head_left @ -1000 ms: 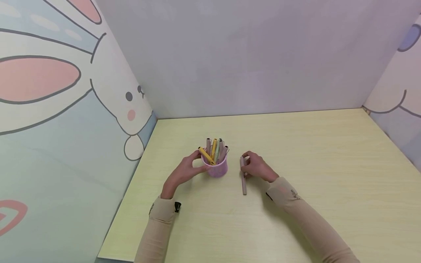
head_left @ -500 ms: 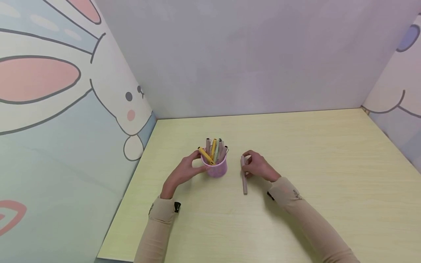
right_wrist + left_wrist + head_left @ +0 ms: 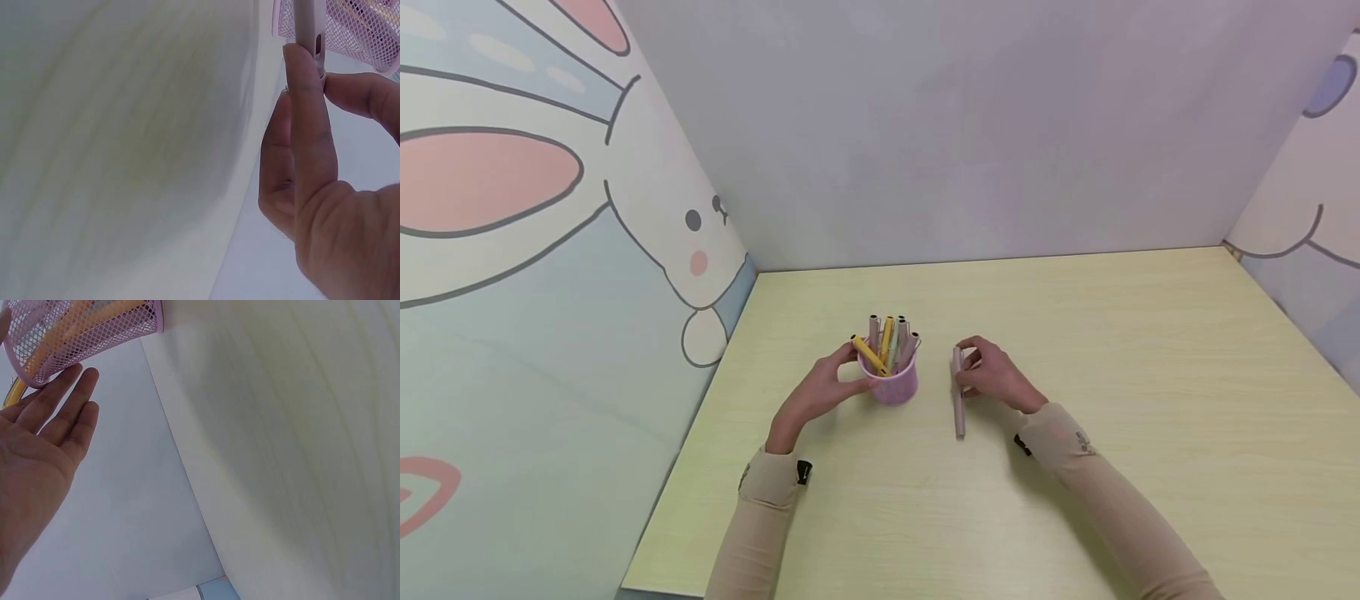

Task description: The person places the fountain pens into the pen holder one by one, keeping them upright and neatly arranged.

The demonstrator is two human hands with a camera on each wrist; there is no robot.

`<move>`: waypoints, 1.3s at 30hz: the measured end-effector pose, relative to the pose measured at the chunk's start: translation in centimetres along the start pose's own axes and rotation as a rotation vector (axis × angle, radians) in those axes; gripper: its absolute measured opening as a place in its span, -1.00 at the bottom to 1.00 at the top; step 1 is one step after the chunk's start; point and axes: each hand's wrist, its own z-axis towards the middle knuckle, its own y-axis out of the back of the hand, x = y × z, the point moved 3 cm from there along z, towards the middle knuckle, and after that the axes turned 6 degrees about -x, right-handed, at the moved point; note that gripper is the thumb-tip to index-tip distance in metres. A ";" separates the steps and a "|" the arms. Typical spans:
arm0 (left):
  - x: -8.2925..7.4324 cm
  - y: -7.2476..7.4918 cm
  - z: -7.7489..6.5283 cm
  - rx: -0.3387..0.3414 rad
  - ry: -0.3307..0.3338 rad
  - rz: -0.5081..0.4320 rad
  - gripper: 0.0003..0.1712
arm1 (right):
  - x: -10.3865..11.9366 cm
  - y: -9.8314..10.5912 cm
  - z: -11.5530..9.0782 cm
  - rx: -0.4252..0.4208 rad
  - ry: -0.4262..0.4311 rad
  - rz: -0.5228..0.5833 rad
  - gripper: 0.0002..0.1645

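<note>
A pink-purple mesh pen holder [image 3: 897, 392] stands on the table with several pens in it, grey-mauve, yellow and pale green. One yellow pen [image 3: 868, 354] leans across its near-left rim. My left hand [image 3: 822, 392] holds the pen holder from the left, thumb on the near side and fingers behind; in the left wrist view the fingers [image 3: 69, 412] lie along the mesh. To the right of the holder, my right hand [image 3: 996, 379] pinches a grey-mauve pen [image 3: 959, 412] between thumb and fingers near its far end. A slot shows in that pen's barrel [image 3: 310, 25] in the right wrist view.
The pale wood-grain table [image 3: 1120, 358] extends well to the right of both hands. A plain light wall [image 3: 970, 150] rises along its back edge, and a wall with a painted rabbit [image 3: 655, 200] borders it on the left.
The right hand and its pen have shifted slightly to the right and away from me, and the pen's near end appears a little higher in the view. My left hand and the holder stay put.
</note>
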 end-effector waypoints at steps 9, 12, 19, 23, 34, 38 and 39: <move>0.1 0.0 0.0 -0.003 0.001 -0.003 -0.18 | 0.2 0.7 0.1 -0.026 0.072 0.044 -0.29; 0.0 0.0 0.0 -0.005 0.000 -0.007 -0.17 | 0.3 0.9 0.2 -0.035 0.101 0.066 -0.30; 0.1 0.0 0.0 -0.001 0.006 -0.001 -0.14 | 0.8 1.1 0.1 -0.057 0.157 0.111 -0.30; 0.1 0.1 0.0 -0.002 0.000 0.002 -0.16 | 1.0 1.2 0.0 -0.062 0.176 0.140 -0.29; 0.0 0.0 0.0 -0.001 -0.003 -0.003 -0.16 | 1.8 1.3 -0.3 -0.081 0.302 0.216 -0.30; 0.1 0.0 0.0 -0.002 -0.002 -0.001 -0.15 | 2.2 1.4 -0.4 -0.094 0.354 0.223 -0.30; 0.1 0.0 0.0 -0.002 -0.002 -0.001 -0.15 | 2.3 1.4 -0.4 -0.099 0.363 0.226 -0.30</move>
